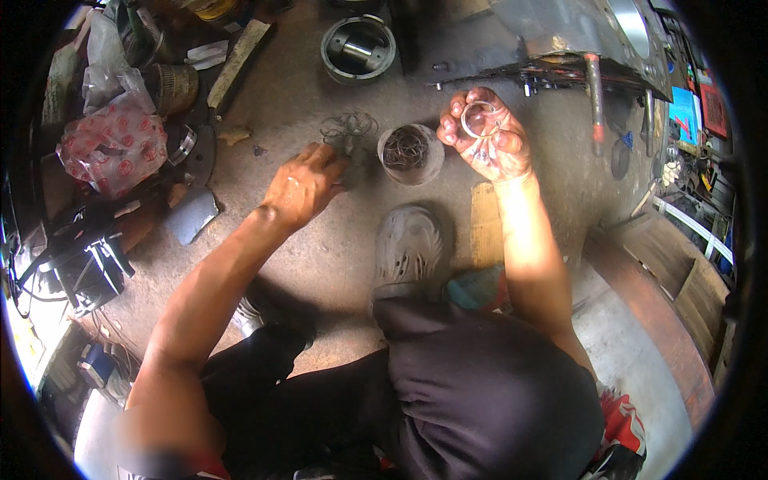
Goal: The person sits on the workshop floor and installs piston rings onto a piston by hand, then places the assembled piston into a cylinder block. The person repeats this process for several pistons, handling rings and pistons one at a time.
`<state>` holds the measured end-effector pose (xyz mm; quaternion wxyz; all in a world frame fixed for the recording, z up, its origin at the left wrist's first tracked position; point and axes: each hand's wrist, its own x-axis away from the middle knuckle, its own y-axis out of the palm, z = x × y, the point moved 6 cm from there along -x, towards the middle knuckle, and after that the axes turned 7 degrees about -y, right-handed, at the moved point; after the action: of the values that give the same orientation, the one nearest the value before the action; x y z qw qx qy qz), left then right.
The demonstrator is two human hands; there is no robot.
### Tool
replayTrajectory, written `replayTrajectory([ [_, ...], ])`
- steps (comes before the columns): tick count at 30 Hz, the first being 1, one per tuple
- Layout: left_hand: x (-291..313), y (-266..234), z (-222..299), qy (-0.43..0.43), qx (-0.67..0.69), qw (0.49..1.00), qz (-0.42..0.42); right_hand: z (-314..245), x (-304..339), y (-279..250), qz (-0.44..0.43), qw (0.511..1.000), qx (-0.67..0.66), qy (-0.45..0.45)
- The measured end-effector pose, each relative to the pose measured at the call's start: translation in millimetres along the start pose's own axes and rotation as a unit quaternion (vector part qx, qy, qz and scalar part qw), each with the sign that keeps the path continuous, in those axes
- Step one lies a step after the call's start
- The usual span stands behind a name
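My right hand (507, 154) is raised palm up, its curled fingers and thumb around a thin metal ring (464, 122) that looks like a piston ring. Beside it stands a round pale tub (438, 155) with several dark thin rings (406, 150) inside. My left hand (304, 188) is low over the floor, back upward and fingers bent. Just beyond its fingertips lies a loose cluster of thin rings (350, 126). Those fingertips are partly hidden, so whatever they may hold does not show.
A piston (358, 50) stands at the far middle. Heavy dark machinery (512, 48) with a rusty post (594, 104) fills the far right. Plastic bags (112, 148) and scrap crowd the left. My grey clog (410, 246) and a cardboard strip (485, 224) are near the tub.
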<state>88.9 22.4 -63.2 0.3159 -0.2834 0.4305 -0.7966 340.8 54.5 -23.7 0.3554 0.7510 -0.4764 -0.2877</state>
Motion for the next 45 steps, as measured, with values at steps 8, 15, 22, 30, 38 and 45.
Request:
replayTrajectory([
  [8,9.7,-1.3,8.0,0.025,0.006,1.000,-0.009,5.8,1.2,2.9,0.036,0.997,-0.008,0.064],
  [15,11.5,13.4,-2.0,-0.004,0.043,0.999,-0.028,7.7,-7.2,0.5,0.177,0.974,0.123,0.076],
  [22,8.8,5.6,-11.1,-0.087,0.112,0.990,0.002,-0.3,-17.5,21.8,0.245,0.854,0.440,0.133],
  [30,18.0,-1.4,-9.9,-0.102,0.036,0.994,0.015,-0.8,-20.6,27.4,0.251,0.844,0.451,0.148],
  [38,29.3,-14.8,-12.6,-0.035,-0.047,0.996,0.066,-1.1,-19.6,27.1,0.222,0.864,0.424,0.159],
  [45,34.3,-6.1,-23.8,0.012,-0.014,0.999,0.033,-0.4,-19.3,28.4,0.199,0.876,0.413,0.153],
])
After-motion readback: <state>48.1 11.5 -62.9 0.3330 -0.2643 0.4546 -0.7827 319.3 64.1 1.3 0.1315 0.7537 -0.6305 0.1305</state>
